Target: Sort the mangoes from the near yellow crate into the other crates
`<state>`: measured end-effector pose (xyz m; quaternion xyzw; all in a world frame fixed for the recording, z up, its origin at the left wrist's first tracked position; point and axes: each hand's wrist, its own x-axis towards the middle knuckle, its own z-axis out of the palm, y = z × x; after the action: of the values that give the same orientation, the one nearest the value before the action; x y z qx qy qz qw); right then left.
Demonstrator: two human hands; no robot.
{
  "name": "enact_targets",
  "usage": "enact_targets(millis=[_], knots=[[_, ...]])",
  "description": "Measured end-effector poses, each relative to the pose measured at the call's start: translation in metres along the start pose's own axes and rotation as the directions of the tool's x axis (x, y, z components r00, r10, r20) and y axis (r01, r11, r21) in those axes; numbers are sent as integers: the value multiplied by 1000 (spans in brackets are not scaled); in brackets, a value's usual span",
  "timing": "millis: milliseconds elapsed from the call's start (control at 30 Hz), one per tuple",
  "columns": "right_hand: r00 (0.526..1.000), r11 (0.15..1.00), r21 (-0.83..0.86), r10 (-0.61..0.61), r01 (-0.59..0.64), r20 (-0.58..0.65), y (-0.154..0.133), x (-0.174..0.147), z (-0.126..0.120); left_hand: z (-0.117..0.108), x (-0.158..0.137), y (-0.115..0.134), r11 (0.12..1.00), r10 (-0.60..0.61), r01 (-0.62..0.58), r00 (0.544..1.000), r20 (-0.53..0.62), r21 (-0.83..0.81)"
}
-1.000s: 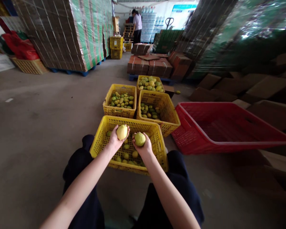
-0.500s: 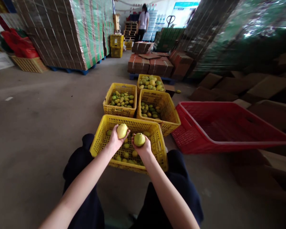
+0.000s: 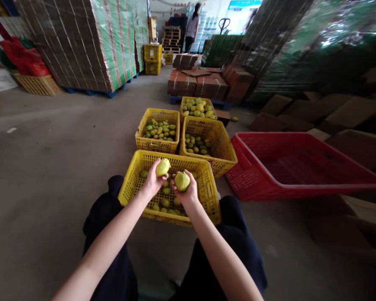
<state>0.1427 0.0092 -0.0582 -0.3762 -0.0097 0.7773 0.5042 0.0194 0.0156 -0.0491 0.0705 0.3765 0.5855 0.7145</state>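
Observation:
My left hand (image 3: 153,182) is wrapped round a pale yellow oval fruit (image 3: 162,167), its thumb along the side. In my right hand (image 3: 188,193) rests a rounder yellow-green fruit (image 3: 182,181), fingers curled about it from below. The exact kind of fruit cannot be told. Both hands are above a yellow plastic crate (image 3: 130,177) standing between my knees. Several similar fruits (image 3: 165,203) lie on the crate's slotted floor, partly hidden by my hands and forearms.
Beyond it stand a left yellow crate (image 3: 158,146), a right one (image 3: 222,140) and a farther one (image 3: 183,102), all holding fruit. A large red basket (image 3: 257,190) is at right. Stacked cartons (image 3: 196,85), wrapped pallets (image 3: 78,46) and a person (image 3: 192,28) are farther back.
The left-hand fruit has moved slightly up and right and is tilted more. My right hand has turned its fruit a little. The person at the back has stepped right.

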Motion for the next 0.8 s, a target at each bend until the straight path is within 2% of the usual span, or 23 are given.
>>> enact_targets(millis=[133, 300, 400, 600, 800], knots=[[1000, 1000, 28, 13, -13, 15, 0, 5, -4, 1, -2, 1, 996, -85, 86, 995, -42, 18], [989, 998, -38, -35, 41, 145, -3, 4, -5, 3, -6, 3, 999, -21, 22, 1000, 23, -37], [983, 999, -28, -30, 35, 180, -5, 0, -4, 3, -7, 5, 995, -39, 43, 998, 50, -93], [986, 996, -81, 34, -21, 162, -6, -4, 1, 1, -4, 5, 990, -106, 110, 993, 54, -91], [992, 994, -109, 11, 3, 126, -6, -9, 9, -1, -2, 2, 998, -49, 52, 989, 136, -18]])
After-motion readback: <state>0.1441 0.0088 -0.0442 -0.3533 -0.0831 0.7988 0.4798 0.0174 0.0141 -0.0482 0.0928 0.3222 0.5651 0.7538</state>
